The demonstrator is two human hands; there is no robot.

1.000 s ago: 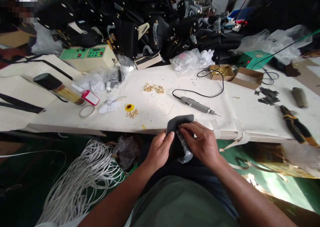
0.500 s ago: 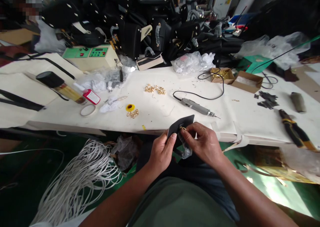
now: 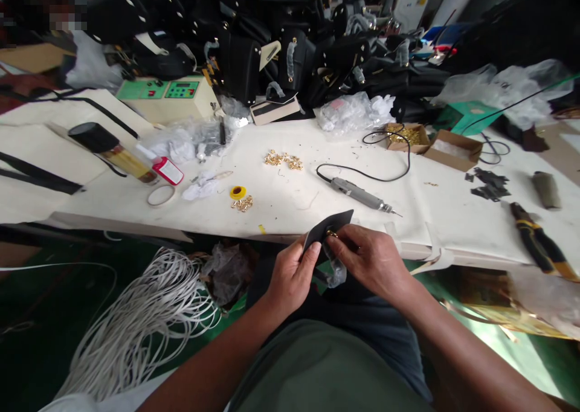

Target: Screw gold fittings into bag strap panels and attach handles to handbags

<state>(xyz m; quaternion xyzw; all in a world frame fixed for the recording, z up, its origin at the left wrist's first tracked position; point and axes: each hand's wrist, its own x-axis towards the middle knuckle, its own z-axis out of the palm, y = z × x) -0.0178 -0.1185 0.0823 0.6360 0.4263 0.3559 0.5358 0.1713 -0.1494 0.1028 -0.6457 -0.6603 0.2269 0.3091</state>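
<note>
My left hand (image 3: 292,273) grips a flat black panel (image 3: 324,226) by its lower left side, thumb on the face. My right hand (image 3: 369,258) pinches a small gold metal fitting (image 3: 332,234) against that panel. A plastic-wrapped handle (image 3: 336,271) hangs from the panel between both hands. Just beyond, on the table, lies a grey electric screwdriver (image 3: 362,194) with its bit toward the right. Small gold fittings (image 3: 284,160) sit in a loose heap farther back, and more gold pieces (image 3: 242,204) lie by a yellow ring (image 3: 237,192).
Black bags (image 3: 290,55) are piled behind the table (image 3: 272,215). At the right are an open box of gold parts (image 3: 408,136), black pieces (image 3: 490,184) and pliers (image 3: 541,240). A glue bottle (image 3: 167,170) stands left. White cords (image 3: 149,321) lie on the floor.
The view has shifted slightly, so the table things appear a little to the right. Both hands keep nearly the same hold on the panel and fitting.
</note>
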